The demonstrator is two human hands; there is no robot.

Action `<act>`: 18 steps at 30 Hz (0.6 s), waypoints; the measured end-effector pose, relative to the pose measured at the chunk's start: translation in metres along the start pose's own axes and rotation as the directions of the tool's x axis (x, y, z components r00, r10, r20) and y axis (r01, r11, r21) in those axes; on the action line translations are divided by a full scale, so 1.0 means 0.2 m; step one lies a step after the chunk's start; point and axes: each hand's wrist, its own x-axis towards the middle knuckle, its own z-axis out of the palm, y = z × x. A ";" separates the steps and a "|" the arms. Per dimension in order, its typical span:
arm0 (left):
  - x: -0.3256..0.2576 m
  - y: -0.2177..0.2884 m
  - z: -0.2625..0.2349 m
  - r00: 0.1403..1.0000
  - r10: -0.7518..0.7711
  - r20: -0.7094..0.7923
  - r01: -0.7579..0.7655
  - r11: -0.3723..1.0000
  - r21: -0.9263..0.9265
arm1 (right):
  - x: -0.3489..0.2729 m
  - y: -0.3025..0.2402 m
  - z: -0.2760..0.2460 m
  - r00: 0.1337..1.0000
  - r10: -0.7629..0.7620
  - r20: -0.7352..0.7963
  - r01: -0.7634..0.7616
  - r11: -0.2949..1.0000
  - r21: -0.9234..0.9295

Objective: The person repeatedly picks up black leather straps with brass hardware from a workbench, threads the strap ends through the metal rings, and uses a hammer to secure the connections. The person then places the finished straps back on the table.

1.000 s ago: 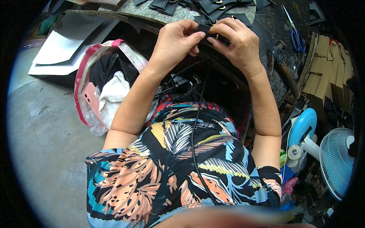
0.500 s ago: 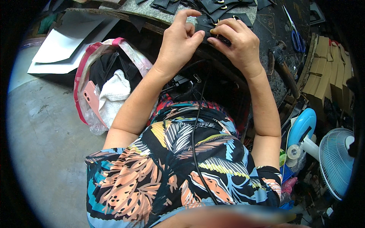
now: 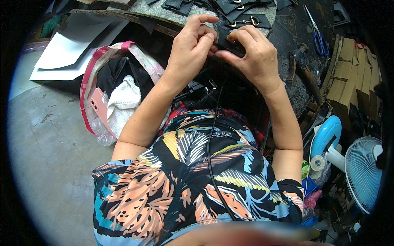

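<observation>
Both hands are raised over the near edge of the workbench, closed on one black leather-like piece [image 3: 226, 39]. My left hand [image 3: 192, 47] pinches its left end, with the index finger stretched above it. My right hand [image 3: 255, 53] grips the right side between thumb and fingers. The fingers cover much of the piece. Just beyond lie several black strap pieces [image 3: 236, 7] on a speckled grey slab [image 3: 158, 13]. One black piece there carries a gold metal horsebit-shaped buckle [image 3: 248, 21].
Right of the hands, a hammer [image 3: 304, 69] and blue-handled scissors [image 3: 320, 41] lie on the dark bench. A pink-rimmed bag [image 3: 87, 84] holds a white cloth [image 3: 125, 96] and a pink phone [image 3: 99, 102]. Cardboard pieces [image 3: 349, 78] and a fan [image 3: 363, 172] stand at right.
The black piece has been turned and tilted up between my hands. My right hand has shifted slightly down, uncovering the gold buckle on the slab.
</observation>
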 end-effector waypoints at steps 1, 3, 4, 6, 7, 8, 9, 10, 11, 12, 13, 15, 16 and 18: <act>0.01 -0.01 0.01 0.999 0.045 0.005 -0.045 0.999 -0.016 | 0.00 0.00 0.02 1.000 0.018 -0.010 -0.018 1.000 -0.020; 0.03 -0.02 0.01 0.991 0.134 0.003 -0.133 0.980 0.145 | 0.00 0.00 0.04 0.998 0.016 -0.058 -0.015 1.000 0.021; 0.03 -0.03 0.01 0.987 0.161 0.002 -0.157 0.960 0.231 | 0.00 0.01 0.04 0.997 0.017 -0.071 -0.014 0.999 0.038; 0.04 -0.03 0.01 0.997 0.077 0.015 -0.078 0.986 0.144 | -0.01 0.01 0.05 0.996 0.024 -0.091 -0.018 0.998 0.067; 0.04 -0.03 0.01 0.999 0.027 0.022 -0.029 0.994 0.103 | -0.01 0.01 0.05 0.995 0.030 -0.097 -0.022 0.997 0.079; 0.04 -0.03 0.01 1.000 0.004 0.023 -0.007 0.995 0.098 | -0.01 0.01 0.05 0.994 0.036 -0.102 -0.027 0.995 0.091; 0.04 -0.03 0.01 1.000 -0.019 0.025 0.016 0.996 0.092 | -0.02 0.01 0.06 0.994 0.045 -0.102 -0.034 0.994 0.101; 0.04 -0.03 0.01 0.999 -0.027 0.029 0.024 0.996 0.081 | -0.02 0.01 0.06 0.993 0.052 -0.102 -0.041 0.993 0.111; 0.05 -0.02 0.01 0.999 -0.040 0.029 0.038 0.996 0.080 | -0.02 0.01 0.06 0.993 0.070 -0.100 -0.057 0.990 0.127; 0.05 -0.02 0.01 0.999 -0.039 0.032 0.037 0.997 0.074 | -0.02 0.01 0.06 0.993 0.067 -0.100 -0.054 0.990 0.127; 0.05 -0.02 0.01 0.999 -0.038 0.034 0.036 0.997 0.068 | -0.02 0.01 0.06 0.992 0.074 -0.097 -0.061 0.989 0.133; 0.06 -0.02 0.01 0.999 -0.033 0.031 0.032 0.999 0.041 | -0.03 0.01 0.06 0.992 0.079 -0.093 -0.066 0.988 0.138; 0.06 -0.02 0.01 0.999 -0.046 0.023 0.045 0.999 0.030 | -0.03 0.01 0.06 0.993 0.078 -0.092 -0.066 0.989 0.136; 0.06 -0.03 0.02 1.000 -0.011 -0.002 0.011 0.997 0.072 | -0.03 0.02 0.07 0.992 0.062 -0.105 -0.048 0.990 0.135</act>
